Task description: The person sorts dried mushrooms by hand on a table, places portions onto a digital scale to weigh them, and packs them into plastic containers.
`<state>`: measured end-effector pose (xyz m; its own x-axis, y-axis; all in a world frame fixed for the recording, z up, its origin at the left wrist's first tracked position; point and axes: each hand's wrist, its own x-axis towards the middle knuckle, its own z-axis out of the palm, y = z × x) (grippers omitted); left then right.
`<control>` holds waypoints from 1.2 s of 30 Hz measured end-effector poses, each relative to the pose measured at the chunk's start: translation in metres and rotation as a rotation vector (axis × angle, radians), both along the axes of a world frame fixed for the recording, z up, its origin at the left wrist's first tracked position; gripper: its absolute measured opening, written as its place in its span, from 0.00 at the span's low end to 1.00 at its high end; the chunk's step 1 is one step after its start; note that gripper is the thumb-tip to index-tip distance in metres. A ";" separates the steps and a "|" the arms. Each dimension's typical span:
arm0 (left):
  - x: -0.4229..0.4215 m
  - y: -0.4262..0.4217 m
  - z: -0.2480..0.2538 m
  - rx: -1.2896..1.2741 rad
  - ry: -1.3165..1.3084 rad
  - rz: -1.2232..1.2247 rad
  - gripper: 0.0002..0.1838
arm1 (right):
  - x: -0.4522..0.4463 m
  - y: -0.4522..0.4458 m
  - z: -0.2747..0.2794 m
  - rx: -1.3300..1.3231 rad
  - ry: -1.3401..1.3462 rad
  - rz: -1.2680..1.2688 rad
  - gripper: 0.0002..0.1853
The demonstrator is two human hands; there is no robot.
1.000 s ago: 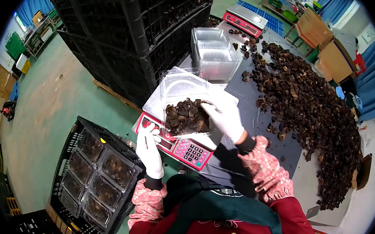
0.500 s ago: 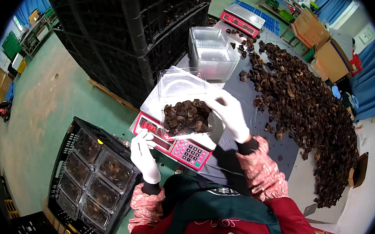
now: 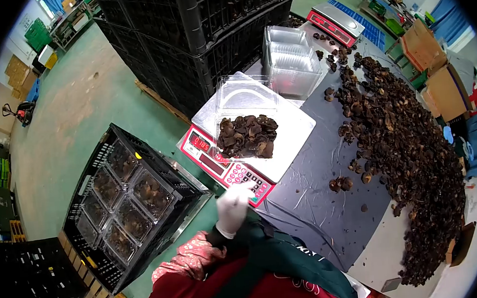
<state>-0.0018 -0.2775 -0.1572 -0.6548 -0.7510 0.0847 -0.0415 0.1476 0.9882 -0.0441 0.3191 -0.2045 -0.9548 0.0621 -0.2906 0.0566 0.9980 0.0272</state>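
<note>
A clear plastic box of dark dried pieces (image 3: pixel 247 137) rests on the white plate of the red scale (image 3: pixel 211 161), its transparent lid (image 3: pixel 245 94) tilted back. Red digits glow on the scale's display. My left hand (image 3: pixel 234 208), in a white glove, is over the lower corner of the scale, close to the keypad. Its fingers are blurred, so what they touch cannot be made out. My right hand is out of the frame.
A large pile of dark dried pieces (image 3: pixel 407 158) covers the right side of the table. Stacked clear boxes (image 3: pixel 292 63) and a second scale (image 3: pixel 334 26) stand behind. Tall black crates (image 3: pixel 185 35) rise at the back; a crate of filled boxes (image 3: pixel 127 200) is at left.
My right hand has left the box and gone out of view. My left hand has moved from the display side to the keypad corner. The camera view has shifted.
</note>
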 end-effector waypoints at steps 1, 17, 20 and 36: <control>0.000 -0.013 -0.003 -0.062 0.112 0.069 0.12 | -0.006 0.027 -0.007 -0.005 0.009 0.036 0.11; 0.047 -0.083 0.010 0.170 0.324 0.535 0.15 | -0.199 -0.522 0.094 -0.944 0.455 0.995 0.15; 0.063 -0.083 -0.006 0.185 0.280 0.542 0.15 | -0.203 -0.561 0.096 -0.824 0.362 1.101 0.13; 0.031 -0.071 0.007 0.188 0.221 0.402 0.15 | -0.209 -0.579 0.083 -1.503 -0.133 0.421 0.12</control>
